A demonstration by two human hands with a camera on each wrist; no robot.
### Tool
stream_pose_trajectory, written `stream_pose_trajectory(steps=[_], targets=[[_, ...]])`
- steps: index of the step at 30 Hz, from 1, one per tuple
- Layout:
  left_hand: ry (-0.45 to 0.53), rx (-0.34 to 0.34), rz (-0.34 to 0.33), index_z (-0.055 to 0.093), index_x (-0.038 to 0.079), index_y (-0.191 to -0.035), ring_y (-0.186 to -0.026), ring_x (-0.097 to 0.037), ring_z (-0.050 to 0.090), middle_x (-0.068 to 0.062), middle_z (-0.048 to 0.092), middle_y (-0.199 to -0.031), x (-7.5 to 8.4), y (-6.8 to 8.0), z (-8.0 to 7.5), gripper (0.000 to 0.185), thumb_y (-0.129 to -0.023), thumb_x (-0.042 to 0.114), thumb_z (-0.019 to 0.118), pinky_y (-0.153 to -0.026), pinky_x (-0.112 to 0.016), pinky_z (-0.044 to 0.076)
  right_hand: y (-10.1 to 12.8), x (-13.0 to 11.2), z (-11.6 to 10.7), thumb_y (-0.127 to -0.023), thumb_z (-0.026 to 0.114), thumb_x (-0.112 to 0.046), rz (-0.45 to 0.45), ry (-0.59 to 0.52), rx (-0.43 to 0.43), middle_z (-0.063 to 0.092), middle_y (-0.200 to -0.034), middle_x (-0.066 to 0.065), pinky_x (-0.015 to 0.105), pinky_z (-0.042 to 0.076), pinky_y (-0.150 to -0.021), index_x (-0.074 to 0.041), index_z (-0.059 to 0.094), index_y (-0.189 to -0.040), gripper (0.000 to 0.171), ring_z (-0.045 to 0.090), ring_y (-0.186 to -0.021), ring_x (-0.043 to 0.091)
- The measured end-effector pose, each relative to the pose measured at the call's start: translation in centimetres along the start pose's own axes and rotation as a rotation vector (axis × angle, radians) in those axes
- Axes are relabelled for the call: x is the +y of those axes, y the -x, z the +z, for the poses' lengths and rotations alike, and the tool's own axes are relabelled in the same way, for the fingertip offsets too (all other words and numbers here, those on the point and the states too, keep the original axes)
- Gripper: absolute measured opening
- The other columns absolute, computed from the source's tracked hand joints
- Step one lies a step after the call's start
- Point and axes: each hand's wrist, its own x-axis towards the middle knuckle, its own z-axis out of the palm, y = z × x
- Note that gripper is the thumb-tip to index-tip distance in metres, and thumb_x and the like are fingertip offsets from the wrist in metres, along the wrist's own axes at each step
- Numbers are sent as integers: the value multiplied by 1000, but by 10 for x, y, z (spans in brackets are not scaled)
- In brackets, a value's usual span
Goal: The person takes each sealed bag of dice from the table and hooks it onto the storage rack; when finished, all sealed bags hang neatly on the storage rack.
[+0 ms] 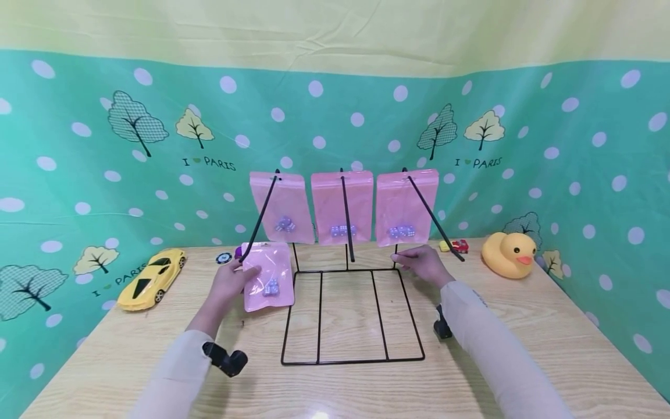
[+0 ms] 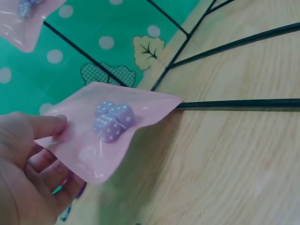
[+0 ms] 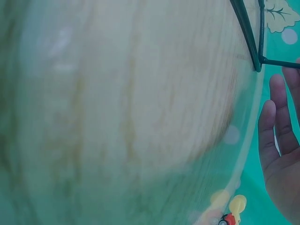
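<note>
My left hand (image 1: 228, 285) pinches the side of a pink zip pouch (image 1: 278, 265), thumb on the front and fingers behind. Purple dice (image 2: 112, 121) show through the pouch. Its top edge is at the tip of the left hook (image 1: 261, 212) of a black wire rack (image 1: 353, 361); I cannot tell whether the hook passes through the hole. At the rack's back right upright, my right hand (image 1: 426, 265) pinches the wire between thumb and forefinger. In the right wrist view its other fingers (image 3: 280, 117) extend loosely beside the wire.
Three more pink pouches with dice, a left one (image 1: 280, 203), a middle one (image 1: 330, 206) and a right one (image 1: 392, 206), hang on the hooks. A yellow toy car (image 1: 152, 280) and a poker chip (image 1: 223, 258) lie left; a small red toy (image 1: 460, 246) and a rubber duck (image 1: 505, 256) are right.
</note>
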Motion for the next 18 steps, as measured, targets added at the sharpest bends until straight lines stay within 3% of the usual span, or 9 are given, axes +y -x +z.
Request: stream_pose_trajectory(steps=[7,13,18], targets=[[4,-59,69,44,-8,-146,-97,-18,68,-28,63,-128,5,19,-12,53,-103,18,60,-85,-32,56,0,-1,1,-97,71,-32,-2,0,2,74,-110,16,35,59,-73,-1,74,-119,38,70,-90,23],[-2,-109,126,48,-6,-142,-94,-12,65,-17,69,-115,11,43,-23,47,-103,16,59,-83,-30,55,2,-3,1,-97,72,-31,-2,-13,6,74,-110,17,35,59,-73,0,74,-119,38,71,-89,25],[30,-174,187,44,-7,-145,-102,-20,68,-18,70,-117,17,65,-29,52,-103,19,62,-89,-38,57,2,-3,2,-96,73,-32,12,-20,2,74,-113,15,33,59,-73,-1,74,-119,38,72,-89,23]])
